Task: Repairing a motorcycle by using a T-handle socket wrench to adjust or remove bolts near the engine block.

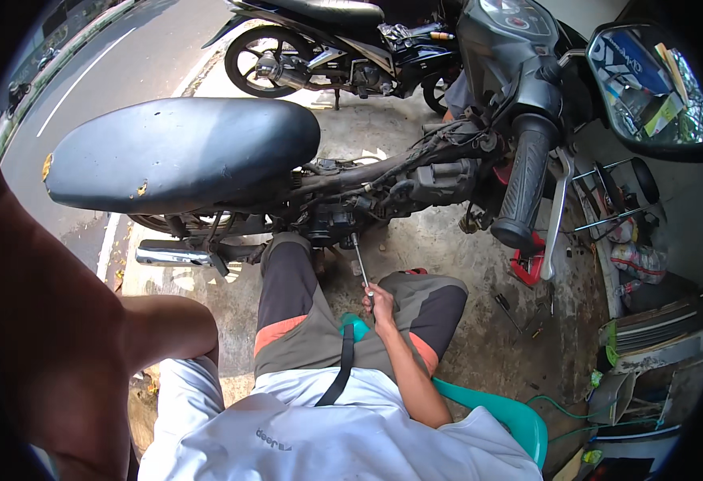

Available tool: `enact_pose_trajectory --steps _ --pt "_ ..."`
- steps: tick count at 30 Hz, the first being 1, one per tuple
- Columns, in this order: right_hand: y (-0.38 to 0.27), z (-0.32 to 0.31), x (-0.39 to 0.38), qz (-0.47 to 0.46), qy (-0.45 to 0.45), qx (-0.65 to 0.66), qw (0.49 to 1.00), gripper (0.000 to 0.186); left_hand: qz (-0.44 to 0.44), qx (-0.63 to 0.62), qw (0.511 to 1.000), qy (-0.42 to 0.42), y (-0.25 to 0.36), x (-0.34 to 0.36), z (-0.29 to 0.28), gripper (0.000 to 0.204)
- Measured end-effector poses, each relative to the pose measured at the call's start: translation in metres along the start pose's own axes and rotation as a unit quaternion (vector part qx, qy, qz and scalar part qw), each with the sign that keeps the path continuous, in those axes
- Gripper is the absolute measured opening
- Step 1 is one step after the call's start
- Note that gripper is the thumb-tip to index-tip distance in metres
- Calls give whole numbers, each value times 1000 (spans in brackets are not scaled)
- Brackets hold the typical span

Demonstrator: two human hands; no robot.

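1. Grip state: I read the right hand (379, 309) as closed around the handle of a slim metal tool (361, 260). The left hand is outside my head view; I cannot tell its state.
2. Tool position: the tool lies between the person's knees, its shaft pointing away from the right hand and leaning slightly left.
3. Governing relation: the engine (331, 223) lies ahead and slightly left of the grip, along the shaft's long axis. The far tip meets the engine's lower edge; I cannot confirm that it is seated.
4. Nearer hand: of the two, only the right is visible near the engine.
5. Materials: the shaft is straight, narrow, bright metal; the engine is dark, grimy and blocky. Above it, the seat (183, 152) is smooth, black and rounded, with torn spots. The muffler (171, 253) is a shiny tube; the handlebar grip (523, 180) is a textured dark cylinder.
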State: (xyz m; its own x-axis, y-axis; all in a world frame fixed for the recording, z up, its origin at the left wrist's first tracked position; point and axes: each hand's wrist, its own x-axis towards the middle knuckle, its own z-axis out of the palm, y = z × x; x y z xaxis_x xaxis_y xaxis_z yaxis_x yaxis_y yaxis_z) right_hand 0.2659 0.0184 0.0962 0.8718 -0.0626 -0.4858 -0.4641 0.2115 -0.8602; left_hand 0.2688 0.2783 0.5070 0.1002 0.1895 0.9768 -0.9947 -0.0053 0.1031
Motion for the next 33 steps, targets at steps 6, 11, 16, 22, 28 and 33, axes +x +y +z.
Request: enact_pose_trajectory --steps 6,11,16,22,28,33 --pt "-4 -25 8 -27 38 4 999 22 77 -54 995 23 -4 12 17 70" --pt "2 -22 0 -6 44 8 999 21 215 -55 974 37 19 60 31 69" --pt "27 -18 -4 2 47 42 998 17 313 -56 945 74 28 96 38 68" --pt "1 -34 -17 -49 51 8 997 20 216 -55 975 25 50 65 31 66" --pt "-6 -25 6 -30 42 10 999 21 148 -65 986 -36 47 47 34 65" --pt "-7 -27 16 -6 54 51 997 13 192 -28 980 -45 54 55 24 64"
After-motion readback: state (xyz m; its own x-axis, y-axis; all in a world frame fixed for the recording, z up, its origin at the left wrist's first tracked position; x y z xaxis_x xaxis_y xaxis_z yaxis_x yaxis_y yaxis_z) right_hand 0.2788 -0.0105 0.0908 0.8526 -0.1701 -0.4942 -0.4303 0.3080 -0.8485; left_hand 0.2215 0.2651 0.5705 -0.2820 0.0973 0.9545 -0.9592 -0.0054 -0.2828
